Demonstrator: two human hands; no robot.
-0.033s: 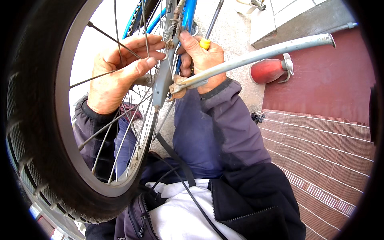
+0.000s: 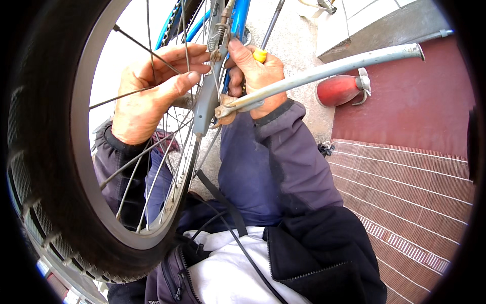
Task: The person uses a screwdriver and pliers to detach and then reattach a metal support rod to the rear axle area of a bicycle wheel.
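A bicycle wheel with black tyre [image 2: 40,152] and spokes fills the left side. My left hand [image 2: 157,91] reaches among the spokes, fingers extended, fingertips at a metal fitting with a spring [image 2: 218,34] on a grey bracket [image 2: 205,106]. Opposite, my right hand [image 2: 258,81] is closed round a yellow-handled tool [image 2: 259,54] with a long metal shaft, its thumb against the fitting and blue frame tube [image 2: 239,15]. A curved grey metal bar [image 2: 329,71] crosses just over the right wrist. The tool's lower handle is mostly hidden by the fingers.
My legs [image 2: 243,177] are beneath the bicycle, with dark straps or cables hanging over them. At right lie a red bell-shaped object with a metal bracket [image 2: 334,90], a maroon mat [image 2: 415,106] and a brown striped mat [image 2: 395,197]. A grey step [image 2: 364,35] stands at top right.
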